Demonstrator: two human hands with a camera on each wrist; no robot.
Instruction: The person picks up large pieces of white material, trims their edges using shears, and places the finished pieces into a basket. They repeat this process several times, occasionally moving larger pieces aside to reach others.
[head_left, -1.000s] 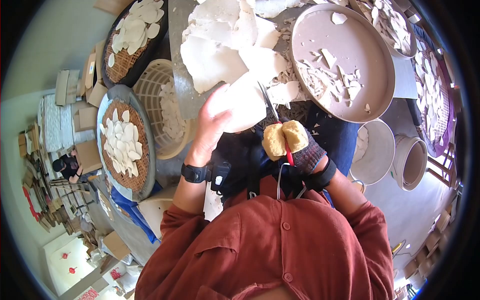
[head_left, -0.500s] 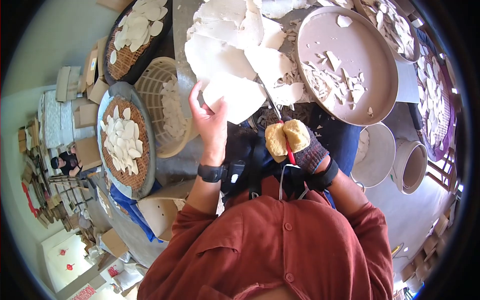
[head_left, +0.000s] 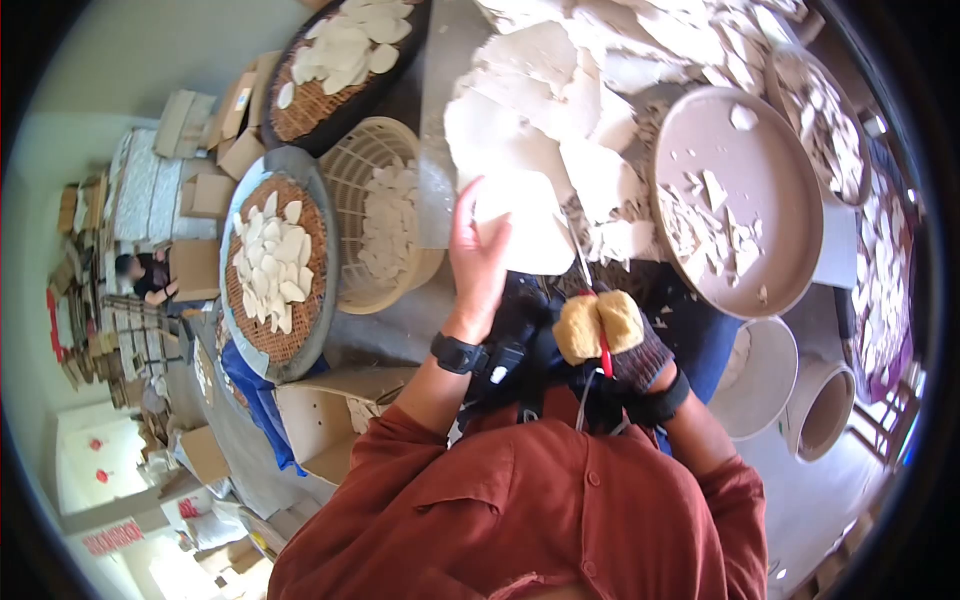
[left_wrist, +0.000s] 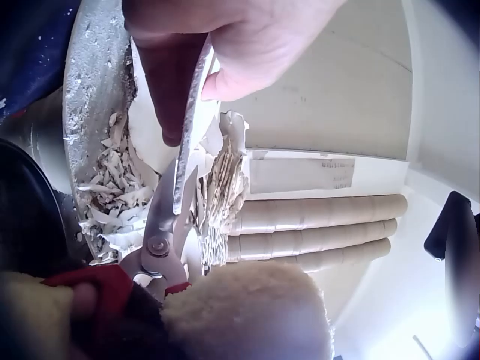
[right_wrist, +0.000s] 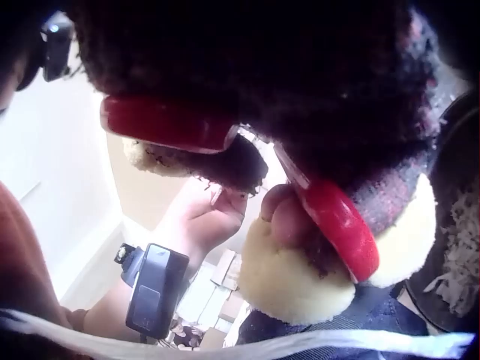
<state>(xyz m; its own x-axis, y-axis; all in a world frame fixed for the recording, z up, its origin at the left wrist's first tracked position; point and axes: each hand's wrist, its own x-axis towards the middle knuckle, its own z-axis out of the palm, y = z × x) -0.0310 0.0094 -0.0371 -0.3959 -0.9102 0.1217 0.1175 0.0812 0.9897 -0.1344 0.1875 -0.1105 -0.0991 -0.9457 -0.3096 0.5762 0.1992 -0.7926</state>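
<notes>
My bare left hand pinches a flat white sheet by its left side, thumb on top. In my gloved right hand are metal shears with red handles. Yellow sponge padding is wrapped about those handles. The left wrist view has the blades parted, with the lower edge of the sheet between them. Loose white sheets lie stacked on the table just beyond my left hand.
A round tray with broken scraps stands to the right, above two buckets. To the left are a plastic basket and woven trays of cut white pieces. An open cardboard box sits by my left elbow. Another person is far left.
My left hand has shifted its hold and turned the white sheet, its right edge staying by the shears. The head view has swung, so everything appears lower and further right. My right hand keeps its grip.
</notes>
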